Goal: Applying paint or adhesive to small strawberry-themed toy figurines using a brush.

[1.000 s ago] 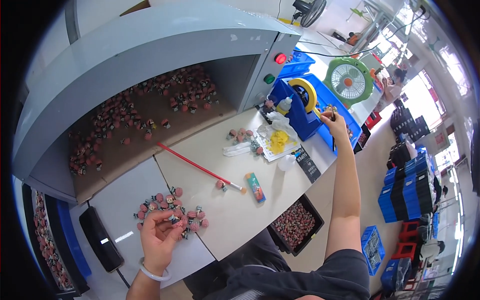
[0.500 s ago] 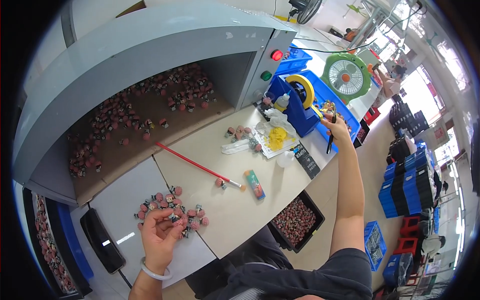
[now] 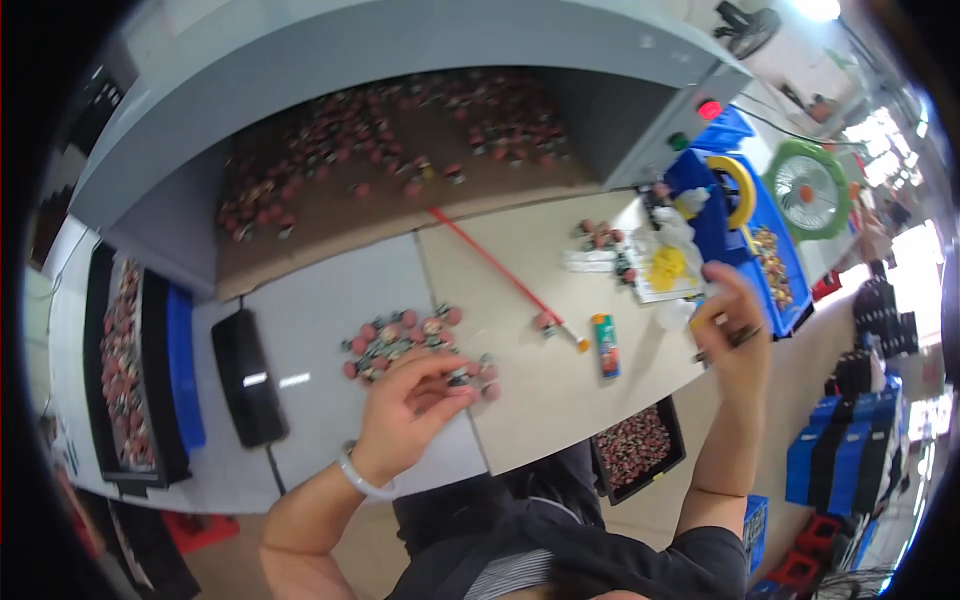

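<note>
My left hand (image 3: pixel 398 418), with a white bangle on its wrist, pinches a small pink-and-dark figurine (image 3: pixel 458 378) between thumb and fingertips. Beneath and beyond it lies a loose pile of similar pink-headed figurines (image 3: pixel 385 345) on the table. My right hand (image 3: pixel 738 330) hangs over the table's right edge, smeared by motion. Its curled fingers hold a thin dark tool (image 3: pixel 745 336), mostly hidden; its kind does not show. Near that hand are a white bottle (image 3: pixel 677 314) and a yellow lump (image 3: pixel 666 268) on a white sheet.
A grey machine opening (image 3: pixel 620 125) holds many figurines. On the table lie a red-handled brush (image 3: pixel 490 262), a green-and-blue tube (image 3: pixel 607 345) and a black phone-like slab (image 3: pixel 248 380). A blue tape dispenser (image 3: pixel 705 210) stands before a blue tray (image 3: pixel 795 285) of golden pieces. A black crate (image 3: pixel 640 450) sits below.
My right hand has come back from the blue tray toward the table with the dark tool. My left hand keeps its figurine beside the pile. The whole view has turned.
</note>
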Tool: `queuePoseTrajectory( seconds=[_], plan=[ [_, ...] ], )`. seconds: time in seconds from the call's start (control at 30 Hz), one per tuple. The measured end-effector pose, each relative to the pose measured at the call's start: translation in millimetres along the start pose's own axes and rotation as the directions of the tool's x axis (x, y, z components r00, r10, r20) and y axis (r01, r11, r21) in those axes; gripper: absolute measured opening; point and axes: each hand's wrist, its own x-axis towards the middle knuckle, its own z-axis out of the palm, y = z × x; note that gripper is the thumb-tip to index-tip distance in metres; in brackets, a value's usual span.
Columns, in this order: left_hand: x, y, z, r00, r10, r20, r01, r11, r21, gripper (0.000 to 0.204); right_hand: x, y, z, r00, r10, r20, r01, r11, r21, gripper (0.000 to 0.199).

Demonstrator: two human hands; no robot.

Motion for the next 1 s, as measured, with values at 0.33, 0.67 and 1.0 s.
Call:
queuePoseTrajectory(
  seconds=[0.33, 0.67, 1.0],
  plan=[
    [-8.5, -14.3, -3.7, 0.998, 0.066, -0.013, -0.064, 0.987, 0.15, 0.035, -13.9, -7.8, 147.5, 0.811, 0.004, 0.584, -0.147, 0.969, 0.197, 0.051],
    [-5.2, -1.4, -10.2, 0.972, -0.158, 0.176, 0.216, 0.897, -0.386, 0.046, -24.0, 22.8, 162.8, 0.864, -0.079, 0.497, -0.206, 0.845, 0.493, 0.038],
    [4.2, 2.7, -18.7, 0.778, -0.216, 0.59, 0.509, 0.767, -0.39, 0.064, -18.2, -5.0, 128.0, 0.651, -0.369, 0.664, 0.15, 0.919, 0.364, 0.021]
  ],
)
